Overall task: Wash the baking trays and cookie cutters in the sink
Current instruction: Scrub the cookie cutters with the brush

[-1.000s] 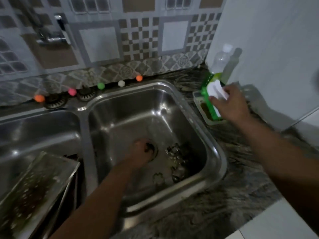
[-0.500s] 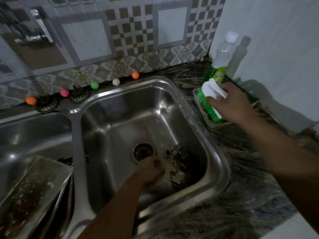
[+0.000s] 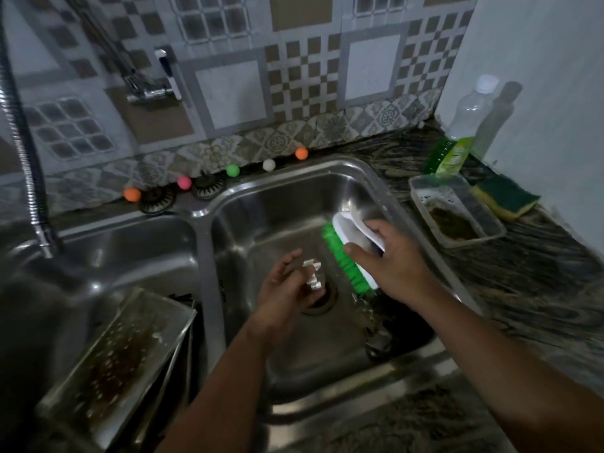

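Note:
Over the drain of the right sink basin (image 3: 385, 204), my left hand (image 3: 287, 289) holds a small metal cookie cutter (image 3: 313, 275) between its fingers. My right hand (image 3: 392, 259) grips a white scrubbing brush with green bristles (image 3: 346, 256), just right of the cutter, bristles facing it. More cookie cutters (image 3: 379, 341) lie dark and blurred on the basin floor at the front right. Dirty baking trays (image 3: 121, 351) lean in the left basin, crusted with brown residue.
A flexible tap hose (image 3: 23, 142) hangs at the far left. On the stone counter to the right stand a soap bottle (image 3: 457, 142), a clear plastic tub (image 3: 457, 210) and a yellow-green sponge (image 3: 506, 197). Coloured balls (image 3: 232, 170) line the sink's back edge.
My right hand has carried the brush from the plastic tub over into the right basin. My left hand has lifted a cookie cutter off the basin floor.

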